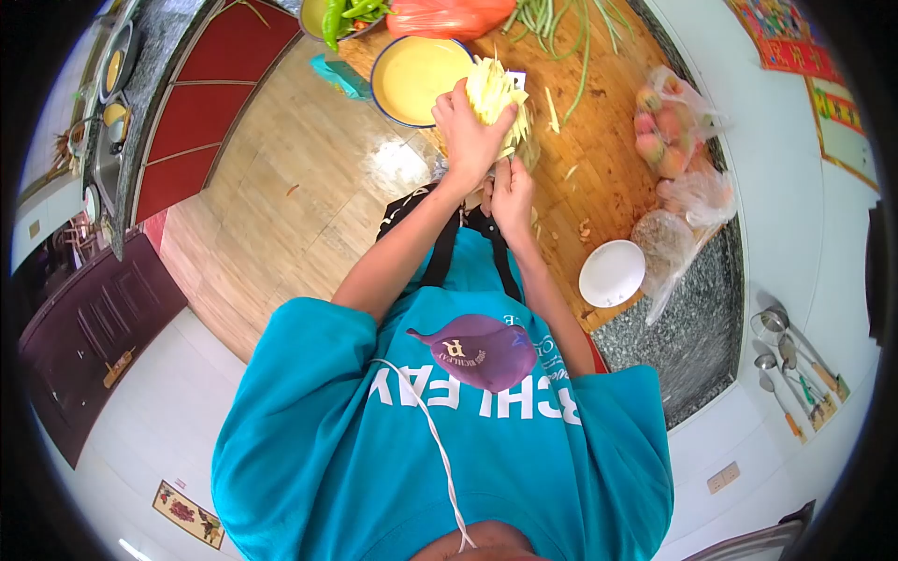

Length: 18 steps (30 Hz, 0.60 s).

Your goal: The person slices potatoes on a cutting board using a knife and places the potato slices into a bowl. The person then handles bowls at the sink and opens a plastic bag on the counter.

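My left hand (470, 134) is closed over a heap of thin pale yellow-green vegetable strips (493, 91). Close below it, my right hand (512, 198) is wrapped round what looks like a knife handle, mostly hidden by the fingers. A small bright corner with a dark spot, apparently the knife blade (517, 80), shows beside the strips. Left of the heap stands a round basin (376, 75) with a blue rim, pale yellow inside. A few loose strips (553, 110) lie on the wooden table (599, 168).
Green peppers (348, 13), a red plastic bag (447, 17) and long green beans (543, 19) are at the far edge. Bagged fruit (666, 126), another clear bag (662, 245) and a white bowl (612, 274) stand right. A teal packet (340, 77) lies beside the basin.
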Each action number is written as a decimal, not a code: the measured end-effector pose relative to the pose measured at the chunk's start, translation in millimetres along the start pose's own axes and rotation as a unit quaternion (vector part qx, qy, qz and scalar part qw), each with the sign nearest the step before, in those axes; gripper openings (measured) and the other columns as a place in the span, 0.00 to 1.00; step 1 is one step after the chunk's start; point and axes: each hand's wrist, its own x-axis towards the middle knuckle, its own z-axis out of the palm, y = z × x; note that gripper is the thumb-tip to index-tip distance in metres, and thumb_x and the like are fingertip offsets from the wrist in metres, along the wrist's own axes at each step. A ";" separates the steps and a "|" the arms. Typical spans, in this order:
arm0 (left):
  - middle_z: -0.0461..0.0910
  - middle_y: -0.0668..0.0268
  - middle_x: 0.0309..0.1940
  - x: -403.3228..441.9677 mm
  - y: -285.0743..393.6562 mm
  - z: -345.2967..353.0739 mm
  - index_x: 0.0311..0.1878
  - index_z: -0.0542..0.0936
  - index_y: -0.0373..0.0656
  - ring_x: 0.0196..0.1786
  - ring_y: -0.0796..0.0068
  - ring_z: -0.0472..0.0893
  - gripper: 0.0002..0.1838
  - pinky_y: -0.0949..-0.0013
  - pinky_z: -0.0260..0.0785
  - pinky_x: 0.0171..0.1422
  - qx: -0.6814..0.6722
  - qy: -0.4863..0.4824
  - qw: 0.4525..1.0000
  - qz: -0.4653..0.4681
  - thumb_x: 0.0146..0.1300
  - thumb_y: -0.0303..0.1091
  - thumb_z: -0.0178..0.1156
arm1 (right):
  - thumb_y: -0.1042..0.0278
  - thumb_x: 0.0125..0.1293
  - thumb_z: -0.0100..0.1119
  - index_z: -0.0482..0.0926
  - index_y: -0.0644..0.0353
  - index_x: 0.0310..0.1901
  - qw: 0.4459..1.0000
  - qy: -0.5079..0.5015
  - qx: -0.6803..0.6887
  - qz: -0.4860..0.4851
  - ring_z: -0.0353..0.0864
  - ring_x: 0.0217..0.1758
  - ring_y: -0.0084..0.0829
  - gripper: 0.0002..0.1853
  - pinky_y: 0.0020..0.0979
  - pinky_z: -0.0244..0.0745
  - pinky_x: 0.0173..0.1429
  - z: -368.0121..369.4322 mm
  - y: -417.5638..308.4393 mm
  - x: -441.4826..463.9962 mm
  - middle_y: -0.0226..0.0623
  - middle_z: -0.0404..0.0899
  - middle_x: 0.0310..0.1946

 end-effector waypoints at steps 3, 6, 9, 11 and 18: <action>0.68 0.46 0.55 22.6 -11.7 -14.5 0.68 0.67 0.32 0.62 0.46 0.66 0.48 0.51 0.60 0.69 0.006 -0.005 1.000 -0.028 0.52 0.54 0.74 | 0.69 0.77 0.47 0.69 0.63 0.34 0.998 -0.023 0.027 0.052 0.71 0.12 0.25 0.11 0.31 0.63 0.15 23.3 -20.3 5.5 0.33 0.70 0.13; 0.70 0.44 0.55 43.2 -26.5 -23.0 0.67 0.68 0.29 0.62 0.45 0.68 0.48 0.51 0.61 0.69 -0.007 -0.010 0.998 -0.055 0.53 0.55 0.74 | 0.70 0.76 0.47 0.67 0.63 0.34 0.996 -0.044 0.033 0.073 0.70 0.10 0.26 0.10 0.33 0.62 0.13 41.8 -44.5 10.7 0.35 0.69 0.12; 0.70 0.41 0.56 63.7 -50.0 -29.7 0.68 0.67 0.29 0.62 0.43 0.67 0.49 0.50 0.60 0.70 -0.043 -0.050 0.993 -0.096 0.52 0.56 0.73 | 0.69 0.75 0.48 0.66 0.63 0.34 0.998 -0.044 -0.029 0.046 0.69 0.10 0.27 0.10 0.34 0.61 0.13 54.6 -44.6 17.5 0.36 0.69 0.12; 0.69 0.38 0.59 70.1 -57.4 -34.5 0.68 0.66 0.28 0.64 0.40 0.66 0.49 0.50 0.60 0.71 -0.026 -0.062 0.992 -0.108 0.53 0.56 0.72 | 0.69 0.75 0.49 0.65 0.63 0.34 0.998 -0.033 -0.027 0.052 0.69 0.10 0.27 0.10 0.34 0.61 0.13 60.6 -44.5 19.1 0.36 0.69 0.12; 0.69 0.34 0.60 83.8 -73.8 -46.2 0.70 0.63 0.25 0.64 0.36 0.68 0.43 0.47 0.60 0.71 0.013 -0.089 0.993 -0.071 0.60 0.47 0.66 | 0.68 0.74 0.51 0.64 0.61 0.33 0.995 0.018 -0.092 0.033 0.72 0.12 0.30 0.11 0.35 0.63 0.18 58.1 -39.5 14.8 0.36 0.69 0.13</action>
